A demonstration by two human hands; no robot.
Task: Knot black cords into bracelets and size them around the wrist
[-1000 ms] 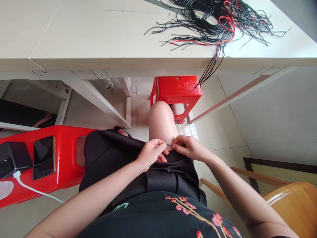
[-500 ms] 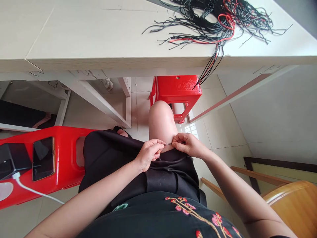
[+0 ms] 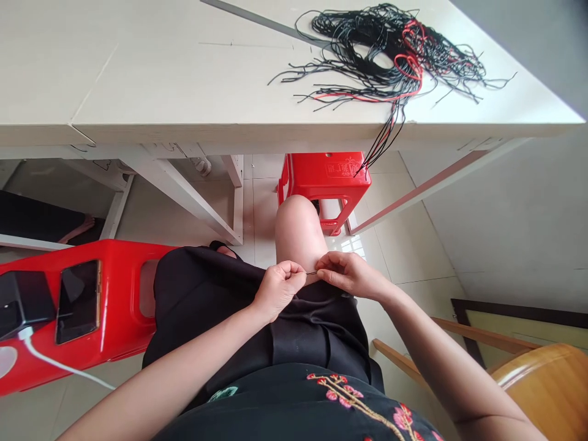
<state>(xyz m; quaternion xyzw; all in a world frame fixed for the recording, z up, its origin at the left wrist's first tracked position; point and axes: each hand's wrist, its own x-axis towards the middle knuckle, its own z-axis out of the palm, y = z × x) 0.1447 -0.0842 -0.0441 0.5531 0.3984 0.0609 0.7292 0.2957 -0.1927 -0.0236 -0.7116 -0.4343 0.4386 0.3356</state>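
Over my bare thigh, just below the knee in the picture, my left hand (image 3: 281, 288) pinches one end of a short stretch of thin dark cord (image 3: 311, 273). My right hand (image 3: 346, 272) pinches the same cord a small gap to the right, thumb and forefinger together. Only the bit between the two hands shows; the rest is hidden by fingers or lost against the black skirt (image 3: 206, 300). On the white table lies a tangled bundle of black cords (image 3: 367, 61) with some red ones, several ends hanging over the front edge.
The white table (image 3: 160, 86) spans the top, its legs below. A red stool (image 3: 326, 168) stands under it. Left, another red stool (image 3: 124, 288) carries a phone (image 3: 79, 301) and a black box-like device (image 3: 27, 300) with a white cable. A wooden chair (image 3: 546, 380) is at lower right. Another person's foot (image 3: 80, 228) shows far left.
My view has tilted up slightly, so more of the cord bundle shows. Both hands stay close together on the cord, with the right fingers shifted a little.
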